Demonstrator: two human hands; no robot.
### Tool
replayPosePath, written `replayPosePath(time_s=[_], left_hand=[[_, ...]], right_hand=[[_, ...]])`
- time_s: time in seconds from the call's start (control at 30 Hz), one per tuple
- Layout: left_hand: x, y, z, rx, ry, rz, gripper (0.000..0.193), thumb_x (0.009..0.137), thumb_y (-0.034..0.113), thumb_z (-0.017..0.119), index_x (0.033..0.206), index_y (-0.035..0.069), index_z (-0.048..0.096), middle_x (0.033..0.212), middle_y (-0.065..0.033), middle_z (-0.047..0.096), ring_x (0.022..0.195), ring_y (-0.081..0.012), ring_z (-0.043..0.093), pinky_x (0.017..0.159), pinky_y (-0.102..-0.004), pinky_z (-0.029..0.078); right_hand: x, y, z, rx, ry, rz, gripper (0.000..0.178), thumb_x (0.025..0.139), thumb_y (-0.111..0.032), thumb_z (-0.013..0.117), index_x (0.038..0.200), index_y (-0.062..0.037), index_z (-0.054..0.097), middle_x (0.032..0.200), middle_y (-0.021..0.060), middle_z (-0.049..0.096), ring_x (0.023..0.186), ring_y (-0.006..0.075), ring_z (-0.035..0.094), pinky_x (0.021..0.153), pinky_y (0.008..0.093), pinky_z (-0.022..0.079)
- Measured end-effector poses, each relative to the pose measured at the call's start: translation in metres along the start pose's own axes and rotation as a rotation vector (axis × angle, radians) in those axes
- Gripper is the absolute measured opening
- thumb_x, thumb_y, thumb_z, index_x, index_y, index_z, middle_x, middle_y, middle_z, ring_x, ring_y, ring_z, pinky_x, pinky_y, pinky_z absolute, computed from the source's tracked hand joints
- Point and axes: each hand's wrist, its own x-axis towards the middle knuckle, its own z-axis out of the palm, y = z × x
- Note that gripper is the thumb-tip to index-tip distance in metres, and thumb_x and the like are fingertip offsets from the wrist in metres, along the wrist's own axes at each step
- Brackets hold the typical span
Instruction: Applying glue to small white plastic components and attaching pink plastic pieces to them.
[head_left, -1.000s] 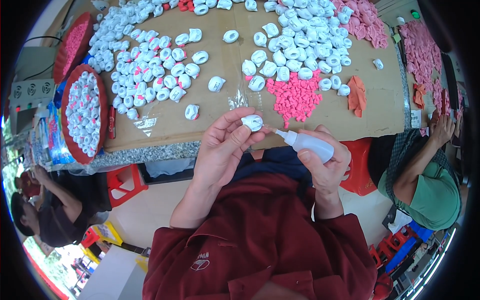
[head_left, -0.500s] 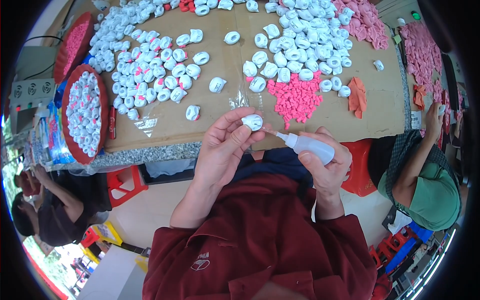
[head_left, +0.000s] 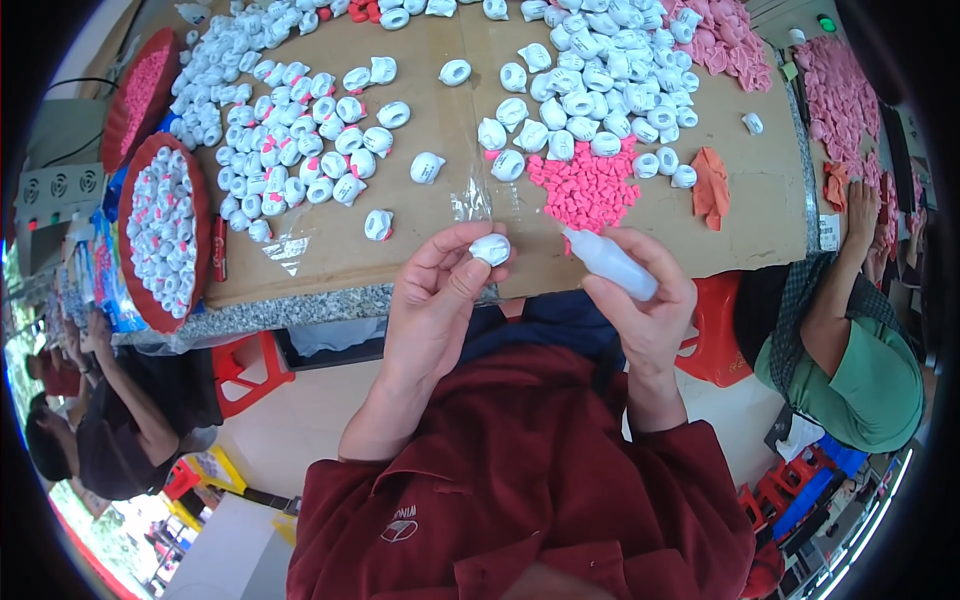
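Between thumb and fingers, my left hand (head_left: 440, 285) pinches a small white plastic piece (head_left: 490, 249) above the table's near edge. My right hand (head_left: 650, 310) is wrapped round a white squeeze bottle (head_left: 612, 264), its narrow nozzle tilted up and to the left, apart from the white piece. Just beyond the nozzle lies a heap of tiny pink pieces (head_left: 588, 188) on the cardboard. White pieces (head_left: 590, 90) of the same kind are piled behind it. Another group, many bearing pink bits, spreads at the left (head_left: 300, 140).
A red bowl (head_left: 205, 235) of white pieces stands at the left edge, another red bowl (head_left: 127, 125) with pink bits behind it. An orange cloth scrap (head_left: 711, 188) lies at the right. Pink parts (head_left: 725, 45) are heaped at the back. People sit at both sides.
The bottle's nozzle has moved away from the white piece, up and slightly left. My left hand has shifted a little left and turned the piece.
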Motion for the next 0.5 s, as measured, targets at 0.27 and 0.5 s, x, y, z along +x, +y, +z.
replayPosePath(time_s=[0.27,0.5], left_hand=[[-0.012,-0.005,-0.005,0.145,0.05,0.035,0.028,0.085,0.0,0.053,0.112,-0.003,0.05,0.113,-0.0159,0.055,0.098,-0.0219,0.058,0.083,-0.0294,0.047],[-0.017,-0.004,-0.005,0.118,0.053,0.012,0.026,0.084,-0.003,0.053,0.111,-0.003,0.052,0.111,-0.0126,0.056,0.094,-0.0175,0.057,0.084,-0.0274,0.046]], right_hand=[[0.02,0.018,0.022,-0.529,-0.079,-0.369,0.034,0.064,-0.001,0.072,0.096,-0.0022,0.061,0.094,0.0063,0.059,0.089,0.0202,0.05,0.078,0.0307,0.041],[0.006,0.013,-0.002,-0.565,0.091,-0.347,0.021,0.065,-0.002,0.072,0.084,-0.0041,0.063,0.078,0.004,0.06,0.077,0.0179,0.052,0.068,0.0279,0.042]])
